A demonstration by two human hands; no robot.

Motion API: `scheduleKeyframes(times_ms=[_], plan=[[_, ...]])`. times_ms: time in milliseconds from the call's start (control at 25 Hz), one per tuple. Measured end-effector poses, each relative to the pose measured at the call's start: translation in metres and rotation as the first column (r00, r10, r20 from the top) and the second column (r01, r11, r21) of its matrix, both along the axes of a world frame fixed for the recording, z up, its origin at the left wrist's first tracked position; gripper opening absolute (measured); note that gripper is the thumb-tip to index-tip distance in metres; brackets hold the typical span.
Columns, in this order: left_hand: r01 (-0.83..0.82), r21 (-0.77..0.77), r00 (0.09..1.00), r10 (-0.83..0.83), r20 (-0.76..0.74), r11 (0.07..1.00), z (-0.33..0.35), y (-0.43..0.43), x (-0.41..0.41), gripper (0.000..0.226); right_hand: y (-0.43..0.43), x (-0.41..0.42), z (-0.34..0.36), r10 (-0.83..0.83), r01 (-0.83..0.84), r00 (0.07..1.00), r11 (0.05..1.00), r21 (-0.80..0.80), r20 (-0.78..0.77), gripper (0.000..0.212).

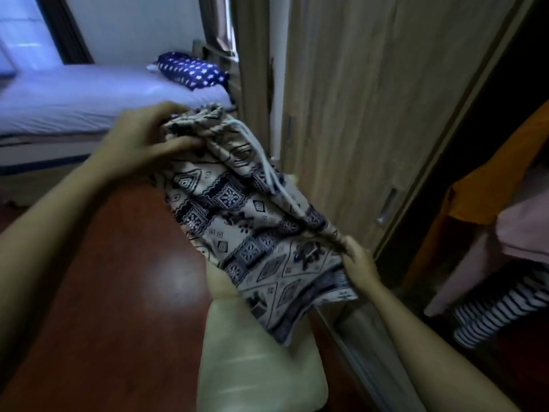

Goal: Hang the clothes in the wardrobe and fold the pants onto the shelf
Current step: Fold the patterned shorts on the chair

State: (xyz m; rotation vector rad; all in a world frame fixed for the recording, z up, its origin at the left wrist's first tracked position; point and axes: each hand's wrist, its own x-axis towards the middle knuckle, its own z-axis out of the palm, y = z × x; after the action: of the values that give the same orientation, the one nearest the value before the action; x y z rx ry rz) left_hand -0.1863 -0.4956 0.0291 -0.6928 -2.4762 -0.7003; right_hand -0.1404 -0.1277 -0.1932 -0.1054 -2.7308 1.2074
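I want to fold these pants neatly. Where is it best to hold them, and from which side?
Probably the gathered waistband, from the left, where the left hand pinches it, and the lower end from the right, where the right hand holds it. The pants span flat between those ends, drawstring on top.

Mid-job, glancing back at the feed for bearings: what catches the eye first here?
The patterned drawstring pants stretched mid-frame, left hand gripping the waistband, right hand pinching the lower end. At the right edge, an orange garment hangs in the open wardrobe; a white-patterned blue pillow lies on the bed behind.
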Motion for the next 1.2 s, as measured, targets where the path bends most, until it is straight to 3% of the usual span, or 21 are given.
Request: scheduleKeyframes(times_ms=[120,240,480,600,760,920,1080,1120,1200], plan=[[-0.214,0.004,0.971,0.212,0.108,0.977,-0.077,-0.051,-0.013,0.046,-0.003,-0.010,-0.010,0.018,-0.007,0.999,0.965,0.264,-0.040,0.014],[-0.370,0.033,0.894,0.347,0.283,0.928,-0.168,-0.077,-0.003,0.035,-0.009,-0.010,-0.053,0.156,-0.161,0.987,0.899,0.406,0.045,0.018],[-0.457,-0.038,0.718,0.394,0.574,0.889,-0.291,-0.097,0.022,0.042,-0.012,0.010,-0.144,0.227,-0.394,0.880,0.840,0.372,0.418,0.044],[-0.516,-0.073,0.556,0.398,0.730,0.854,-0.373,-0.106,0.023,0.043,-0.019,-0.012,-0.206,0.203,-0.460,0.783,0.825,0.328,0.588,0.036],[-0.557,-0.148,0.370,0.403,0.837,0.817,-0.517,-0.110,0.031,0.049,-0.031,-0.048,-0.331,0.153,-0.496,0.678,0.817,0.294,0.719,0.049],[-0.675,-0.221,0.268,0.513,0.816,0.704,-0.640,-0.112,0.018,0.054,-0.054,-0.084,-0.450,0.128,-0.440,0.808,0.780,0.445,0.575,0.037],[-0.735,-0.199,0.209,0.496,0.843,0.648,-0.675,-0.123,0.003,0.054,-0.059,-0.097,-0.478,0.070,-0.162,0.984,0.735,0.659,0.164,0.036],[-0.749,-0.163,0.202,0.455,0.867,0.643,-0.674,-0.122,0.004,0.052,-0.058,-0.090,-0.478,0.080,-0.133,0.991,0.758,0.639,0.112,0.037],[-0.783,-0.023,0.178,0.259,0.949,0.622,-0.649,-0.113,0.007,0.039,-0.064,-0.064,-0.469,0.144,-0.201,0.978,0.841,0.503,0.149,0.045]])
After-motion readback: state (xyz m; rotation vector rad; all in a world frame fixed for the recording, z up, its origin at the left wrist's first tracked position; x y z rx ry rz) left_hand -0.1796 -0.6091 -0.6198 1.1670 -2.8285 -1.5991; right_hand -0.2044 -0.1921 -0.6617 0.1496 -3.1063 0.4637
